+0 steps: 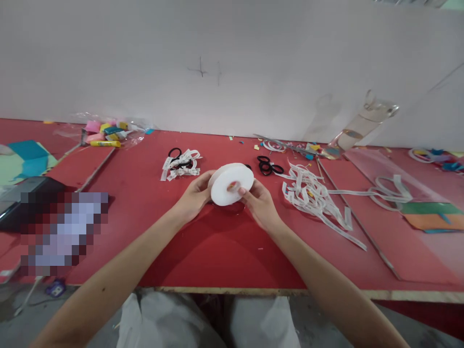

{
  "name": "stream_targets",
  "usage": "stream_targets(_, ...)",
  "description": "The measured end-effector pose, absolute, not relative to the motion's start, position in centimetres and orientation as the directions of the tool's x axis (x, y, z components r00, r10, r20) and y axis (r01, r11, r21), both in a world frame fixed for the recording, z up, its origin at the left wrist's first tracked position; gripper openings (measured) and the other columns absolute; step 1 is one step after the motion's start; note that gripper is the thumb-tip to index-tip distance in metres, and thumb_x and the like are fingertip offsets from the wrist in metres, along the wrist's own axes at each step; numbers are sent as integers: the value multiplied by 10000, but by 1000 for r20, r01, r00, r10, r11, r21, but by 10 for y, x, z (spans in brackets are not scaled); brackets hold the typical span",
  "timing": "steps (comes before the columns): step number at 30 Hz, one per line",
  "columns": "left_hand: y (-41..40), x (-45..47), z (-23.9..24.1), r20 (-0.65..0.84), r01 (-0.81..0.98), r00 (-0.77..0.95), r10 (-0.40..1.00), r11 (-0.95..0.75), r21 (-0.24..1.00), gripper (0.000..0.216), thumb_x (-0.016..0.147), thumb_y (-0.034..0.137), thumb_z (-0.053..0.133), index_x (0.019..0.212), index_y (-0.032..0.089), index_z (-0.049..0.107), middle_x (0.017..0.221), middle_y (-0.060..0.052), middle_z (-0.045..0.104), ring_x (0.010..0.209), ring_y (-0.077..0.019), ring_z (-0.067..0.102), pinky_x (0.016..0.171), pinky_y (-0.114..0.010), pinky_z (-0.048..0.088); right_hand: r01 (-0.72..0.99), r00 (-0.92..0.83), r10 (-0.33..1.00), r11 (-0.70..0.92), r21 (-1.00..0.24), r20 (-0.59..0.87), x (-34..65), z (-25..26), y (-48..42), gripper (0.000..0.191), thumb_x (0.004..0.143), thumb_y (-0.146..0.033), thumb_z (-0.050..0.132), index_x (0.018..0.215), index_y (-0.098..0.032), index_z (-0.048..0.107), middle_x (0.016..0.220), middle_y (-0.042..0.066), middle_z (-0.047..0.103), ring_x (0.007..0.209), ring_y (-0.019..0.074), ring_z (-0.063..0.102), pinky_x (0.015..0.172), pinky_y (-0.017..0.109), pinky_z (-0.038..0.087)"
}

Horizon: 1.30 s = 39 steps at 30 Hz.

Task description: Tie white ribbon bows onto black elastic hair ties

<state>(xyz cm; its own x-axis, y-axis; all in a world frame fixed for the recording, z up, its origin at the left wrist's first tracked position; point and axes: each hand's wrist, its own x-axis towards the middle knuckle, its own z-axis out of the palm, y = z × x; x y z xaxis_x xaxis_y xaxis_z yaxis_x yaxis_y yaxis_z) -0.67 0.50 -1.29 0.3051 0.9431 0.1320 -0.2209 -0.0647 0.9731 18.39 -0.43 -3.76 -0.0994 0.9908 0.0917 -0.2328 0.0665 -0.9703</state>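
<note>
Left hand (pixel 195 195) fingers curling round white tape roll (pixel 226 191) rim; right hand (pixel 259 205) fingers pinching near its core. Seemingly inspecting roll; turning it needing steady left grip.

The left hand (pixel 195 195) and right hand (pixel 259 205) are bare, as are both long, slender forearms right to the lower edge, where pale grey-white trousers (pixel 155 321) cover the two knees.

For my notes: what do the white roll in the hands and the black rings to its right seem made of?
White roll: likely wound ribbon or tape, matte, flat white side. Black rings: probably elastic hair ties, dull, thin limp loops.
</note>
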Motion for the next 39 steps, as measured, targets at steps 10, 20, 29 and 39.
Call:
stream_targets(10,-11,1,-9,442,279,188,877,-480,832,638,867,376,635,1430,285,347,1480,-130,392,1374,-281,396,1057,-445,458,-424,-207,971,-196,-884,-116,179,-18,-14,388,808,-326,727,1140,-227,554,947,12,644,638,94,594,500,198,584)
stream_targets(20,-11,1,-14,671,615,296,680,-673,410,366,832,442,690,1055,216,508,1391,-153,449,1305,-312,435,1054,-494,426,-545,-162,977,-206,-812,-139,176,-15,-17,370,792,-258,731,1123,-239,567,1088,21,666,826,139,664,633,233,636)
stream_targets(29,0,-14,-4,718,468,222,659,-719,515,34,939,220,565,922,222,594,1167,-58,612,1144,-188,559,1001,-398,469,-596,-80,989,-149,-789,-127,188,-17,-4,325,753,-271,755,1054,-231,641,1108,21,684,925,172,656,693,262,602)
stream_targets(39,17,-24,-1,482,-136,-134,866,-498,856,176,939,395,566,924,219,577,1096,-62,680,1094,-187,631,894,-345,550,-549,-3,993,-101,-830,-119,211,-17,16,344,662,-398,825,862,-185,644,713,-22,603,542,76,469,536,235,467)
